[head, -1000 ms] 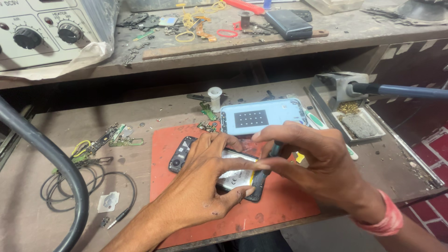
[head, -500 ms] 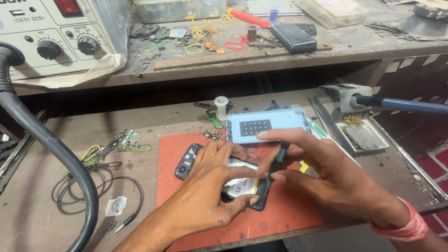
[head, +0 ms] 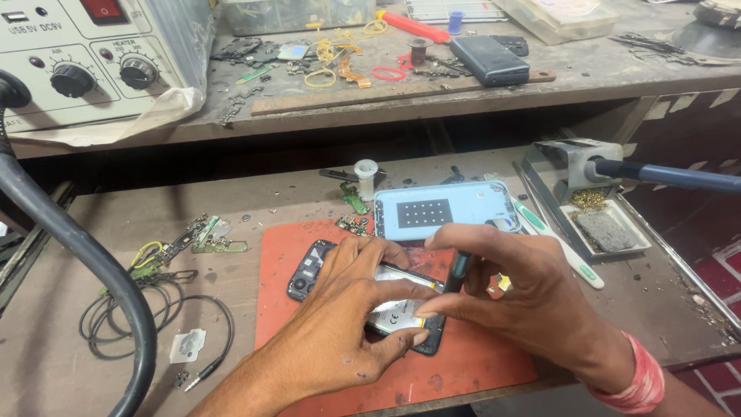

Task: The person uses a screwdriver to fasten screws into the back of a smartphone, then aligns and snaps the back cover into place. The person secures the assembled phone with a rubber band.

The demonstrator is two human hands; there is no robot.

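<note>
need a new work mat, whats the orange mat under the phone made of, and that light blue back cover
Orange mat: probably silicone or rubber, matte, lying flat and limp with dark scuffs. Light blue back cover: likely plastic, smooth with a soft sheen; glass cannot be ruled out.
</note>
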